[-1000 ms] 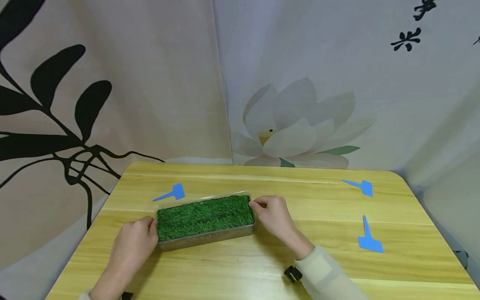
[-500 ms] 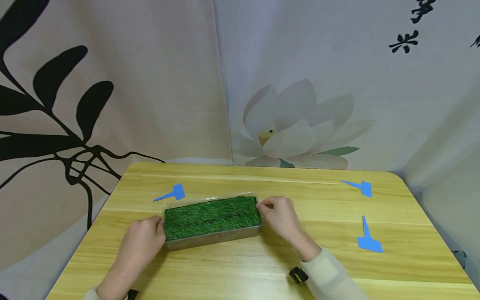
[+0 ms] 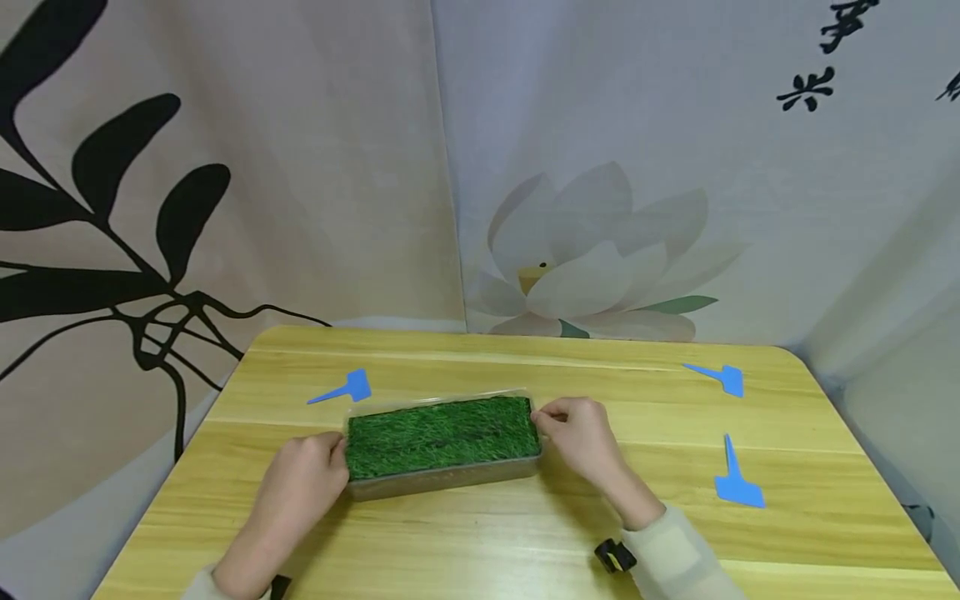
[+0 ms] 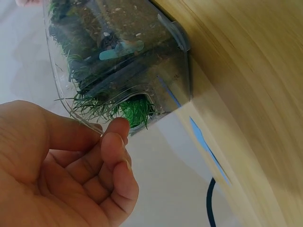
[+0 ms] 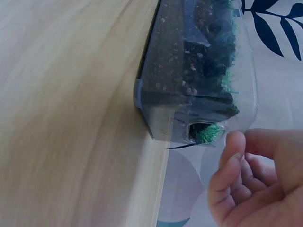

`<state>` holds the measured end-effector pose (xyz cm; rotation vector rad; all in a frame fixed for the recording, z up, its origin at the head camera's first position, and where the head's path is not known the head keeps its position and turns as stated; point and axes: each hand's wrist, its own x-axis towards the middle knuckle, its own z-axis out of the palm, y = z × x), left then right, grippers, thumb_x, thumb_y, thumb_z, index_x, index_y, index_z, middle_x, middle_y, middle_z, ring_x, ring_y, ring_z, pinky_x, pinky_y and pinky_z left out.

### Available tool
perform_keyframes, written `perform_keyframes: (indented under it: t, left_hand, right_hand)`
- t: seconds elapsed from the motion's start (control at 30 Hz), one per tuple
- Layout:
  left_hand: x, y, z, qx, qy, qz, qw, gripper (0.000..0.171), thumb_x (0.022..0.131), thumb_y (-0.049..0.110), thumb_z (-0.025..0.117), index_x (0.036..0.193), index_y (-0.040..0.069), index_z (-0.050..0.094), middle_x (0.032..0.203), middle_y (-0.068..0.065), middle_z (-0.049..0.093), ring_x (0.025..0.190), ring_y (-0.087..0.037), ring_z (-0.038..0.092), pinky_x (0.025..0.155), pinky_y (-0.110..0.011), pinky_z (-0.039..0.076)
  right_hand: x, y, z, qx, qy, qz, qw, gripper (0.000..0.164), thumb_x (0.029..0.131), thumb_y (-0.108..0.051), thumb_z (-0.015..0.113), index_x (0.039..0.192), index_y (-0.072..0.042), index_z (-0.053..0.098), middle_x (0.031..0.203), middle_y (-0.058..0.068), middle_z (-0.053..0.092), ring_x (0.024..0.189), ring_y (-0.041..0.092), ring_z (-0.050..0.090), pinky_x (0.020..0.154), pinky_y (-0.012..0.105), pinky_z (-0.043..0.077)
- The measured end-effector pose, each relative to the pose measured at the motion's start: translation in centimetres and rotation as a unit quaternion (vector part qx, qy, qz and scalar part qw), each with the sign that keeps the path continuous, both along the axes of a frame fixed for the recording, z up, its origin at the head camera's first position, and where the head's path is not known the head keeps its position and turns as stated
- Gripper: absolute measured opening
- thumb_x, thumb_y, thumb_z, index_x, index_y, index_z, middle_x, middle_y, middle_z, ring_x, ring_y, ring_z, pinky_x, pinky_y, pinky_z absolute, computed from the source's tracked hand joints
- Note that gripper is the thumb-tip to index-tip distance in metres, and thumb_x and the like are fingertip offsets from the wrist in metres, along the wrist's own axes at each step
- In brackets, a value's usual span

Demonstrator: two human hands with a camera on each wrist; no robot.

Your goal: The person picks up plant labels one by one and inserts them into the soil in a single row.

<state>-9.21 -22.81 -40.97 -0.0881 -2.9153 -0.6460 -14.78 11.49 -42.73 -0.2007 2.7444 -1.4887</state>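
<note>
A clear rectangular plastic box (image 3: 446, 481) with a mat of artificial grass (image 3: 442, 437) across its top lies left of the table's middle. Soil with pale specks shows through its wall in both wrist views. My left hand (image 3: 306, 475) pinches the rim at the box's left end. At the opposite end my right hand (image 3: 581, 437) pinches the rim between thumb and forefinger. Below each pinch, the end wall has a rounded opening where green grass (image 4: 136, 111) pokes through. A blue T-shaped plant label (image 3: 348, 387) lies just behind the box's left end.
On the right of the wooden table (image 3: 600, 367) lie two more blue labels, one farther back (image 3: 723, 378) and one nearer (image 3: 737, 482). Behind the table hangs a pale curtain (image 3: 360, 167) printed with dark leaves and a lotus.
Both hands have shifted the grass-topped box to the right across the table, away from the left label. Their pinch on its two ends stays the same.
</note>
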Motion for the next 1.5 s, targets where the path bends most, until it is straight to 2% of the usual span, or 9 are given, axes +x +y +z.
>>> perform_keyframes:
  t: [0.1, 0.33, 0.5, 0.7, 0.87, 0.93, 1.0, 1.3, 1.5]
  left_hand:
    - [-0.1, 0.4, 0.0, 0.004, 0.002, -0.005, 1.0000, 0.015, 0.086, 0.003, 0.057, 0.088, 0.001, 0.072, 0.072, -0.012, 0.068, 0.043, -0.011, 0.040, 0.042, -0.031, 0.039]
    - [-0.2, 1.1, -0.3, 0.005, -0.004, -0.020, 0.9998, 0.015, 0.088, 0.004, 0.057, 0.081, 0.005, 0.070, 0.054, -0.002, 0.056, 0.041, -0.010, 0.035, 0.040, -0.029, 0.035]
    - [-0.4, 1.4, -0.5, 0.000, 0.006, -0.036, 0.9993, 0.013, 0.087, 0.003, 0.059, 0.085, 0.003, 0.072, 0.065, -0.006, 0.064, 0.042, -0.009, 0.039, 0.041, -0.028, 0.037]
    - [-0.7, 1.6, -0.4, 0.008, 0.002, -0.051, 0.9987, 0.012, 0.087, 0.004, 0.060, 0.085, 0.003, 0.072, 0.066, -0.005, 0.064, 0.042, -0.009, 0.038, 0.041, -0.028, 0.037]
    - [-1.0, 2.1, -0.4, 0.006, 0.011, -0.062, 0.9980, 0.021, 0.087, 0.004, 0.059, 0.067, 0.010, 0.065, 0.051, 0.002, 0.050, 0.040, -0.007, 0.033, 0.039, -0.026, 0.033]
    - [-1.2, 2.4, -0.4, 0.003, 0.014, -0.066, 0.9977, 0.032, 0.087, 0.004, 0.059, 0.058, 0.015, 0.054, 0.046, 0.005, 0.036, 0.040, -0.007, 0.030, 0.038, -0.025, 0.030]
    - [-1.3, 2.7, -0.4, 0.004, 0.015, -0.071, 0.9974, 0.038, 0.087, 0.004, 0.058, 0.053, 0.017, 0.046, 0.046, 0.006, 0.029, 0.041, -0.007, 0.028, 0.038, -0.025, 0.029]
    - [-1.6, 4.2, -0.3, 0.020, -0.011, -0.077, 0.9968, 0.041, 0.089, 0.006, 0.056, 0.052, 0.017, 0.043, 0.046, 0.006, 0.027, 0.040, -0.006, 0.027, 0.038, -0.023, 0.030]
    - [-1.8, 5.0, -0.6, 0.027, -0.016, -0.083, 0.9960, 0.025, 0.090, 0.008, 0.057, 0.065, 0.013, 0.061, 0.045, 0.005, 0.033, 0.038, -0.005, 0.029, 0.038, -0.022, 0.030]
  right_hand:
    - [0.1, 0.6, 0.1, 0.003, -0.005, 0.002, 1.000, 0.013, 0.089, -0.019, 0.065, 0.079, -0.013, 0.073, 0.064, 0.000, 0.067, 0.055, 0.025, 0.060, 0.038, 0.024, 0.033]
    - [0.4, 1.7, 0.0, 0.014, -0.006, -0.005, 1.000, 0.013, 0.088, -0.018, 0.066, 0.079, -0.012, 0.073, 0.064, 0.000, 0.067, 0.057, 0.024, 0.062, 0.039, 0.025, 0.036]
    - [0.7, 2.4, 0.0, 0.019, -0.003, -0.011, 1.000, 0.013, 0.088, -0.019, 0.066, 0.078, -0.013, 0.073, 0.064, 0.002, 0.067, 0.057, 0.025, 0.061, 0.042, 0.027, 0.041]
    - [1.2, 2.7, 0.4, 0.026, -0.002, -0.020, 0.999, 0.014, 0.088, -0.020, 0.066, 0.079, -0.012, 0.073, 0.062, 0.006, 0.066, 0.053, 0.025, 0.057, 0.043, 0.027, 0.040]
    - [1.4, 3.6, 0.4, 0.031, -0.011, -0.027, 0.999, 0.013, 0.088, -0.020, 0.066, 0.080, -0.013, 0.073, 0.063, 0.007, 0.066, 0.054, 0.025, 0.058, 0.042, 0.026, 0.040]
    - [1.5, 3.9, 0.4, 0.034, -0.015, -0.027, 0.999, 0.013, 0.088, -0.021, 0.066, 0.081, -0.012, 0.073, 0.065, 0.006, 0.066, 0.057, 0.026, 0.059, 0.043, 0.027, 0.041]
    - [1.6, 4.3, 0.5, 0.039, -0.018, -0.028, 0.999, 0.013, 0.089, -0.022, 0.066, 0.082, -0.013, 0.073, 0.065, 0.005, 0.066, 0.057, 0.026, 0.059, 0.042, 0.027, 0.040]
    - [2.2, 5.9, 0.8, 0.044, -0.034, -0.036, 0.998, 0.014, 0.088, -0.022, 0.066, 0.085, -0.010, 0.073, 0.073, 0.005, 0.069, 0.064, 0.024, 0.062, 0.048, 0.030, 0.047]
    - [2.6, 6.9, 1.2, 0.052, -0.045, -0.039, 0.997, 0.014, 0.088, -0.020, 0.066, 0.086, -0.008, 0.073, 0.076, 0.006, 0.070, 0.064, 0.022, 0.063, 0.052, 0.032, 0.051]
